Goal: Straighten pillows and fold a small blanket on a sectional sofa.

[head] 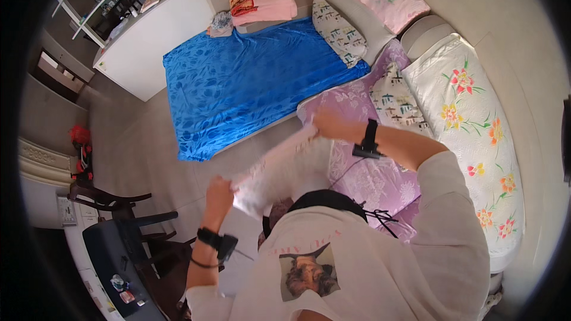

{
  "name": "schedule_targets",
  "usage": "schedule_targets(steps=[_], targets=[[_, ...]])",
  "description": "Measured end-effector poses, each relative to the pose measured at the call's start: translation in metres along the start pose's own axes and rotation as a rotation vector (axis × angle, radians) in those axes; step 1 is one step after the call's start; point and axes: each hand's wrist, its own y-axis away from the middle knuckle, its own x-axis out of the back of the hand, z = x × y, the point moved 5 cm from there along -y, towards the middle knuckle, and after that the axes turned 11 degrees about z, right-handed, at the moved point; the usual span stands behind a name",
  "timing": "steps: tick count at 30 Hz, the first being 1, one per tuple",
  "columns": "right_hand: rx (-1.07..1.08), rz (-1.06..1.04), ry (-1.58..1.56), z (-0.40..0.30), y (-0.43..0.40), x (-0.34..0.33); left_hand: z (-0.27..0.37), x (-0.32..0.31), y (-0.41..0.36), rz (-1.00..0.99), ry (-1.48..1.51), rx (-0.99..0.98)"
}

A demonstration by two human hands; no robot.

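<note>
A pale printed cloth (285, 160), perhaps a cushion cover, is stretched between my two hands in front of my waist. It is blurred by motion, and its lower part runs behind my body. My left hand (219, 198) grips its near left corner, over the tiled floor. At the opposite corner, my right hand (332, 123) pinches the edge above a purple floral sofa cover (357, 93). Black straps with small devices circle both wrists. Right of my right hand, a printed cushion (397, 98) leans against the sofa back.
A blue cover (232, 84) lies over the chaise section ahead. Another printed cushion (337, 29) and a folded pink blanket (267, 4) are at its far side. A white flowered cover (473, 133) drapes the right backrest. To the left stand a dark table (111, 249) and wooden chairs (107, 196).
</note>
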Motion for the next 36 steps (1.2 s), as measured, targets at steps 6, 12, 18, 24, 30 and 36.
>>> schedule_targets(steps=[6, 12, 18, 24, 30, 36], targets=[[-0.229, -0.143, -0.007, 0.057, -0.119, -0.003, -0.080, 0.049, -0.128, 0.418, 0.301, -0.202], [-0.294, -0.063, -0.082, 0.094, -0.174, -0.007, -0.105, 0.069, -0.208, 0.135, 0.361, -0.127], [-0.286, -0.393, -0.192, 0.109, -0.181, -0.045, -0.119, 0.052, -0.231, -0.135, 0.358, -0.197], [-0.608, -0.659, -0.568, 0.127, -0.195, -0.067, -0.133, 0.017, -0.273, -0.437, 0.149, -0.065], [-0.548, -0.732, -0.604, 0.231, -0.250, -0.134, -0.149, -0.052, -0.395, -0.270, -0.080, -0.092], [-0.268, -0.037, -0.134, 0.379, -0.380, -0.105, -0.151, -0.032, -0.568, 0.549, -0.002, 0.001]])
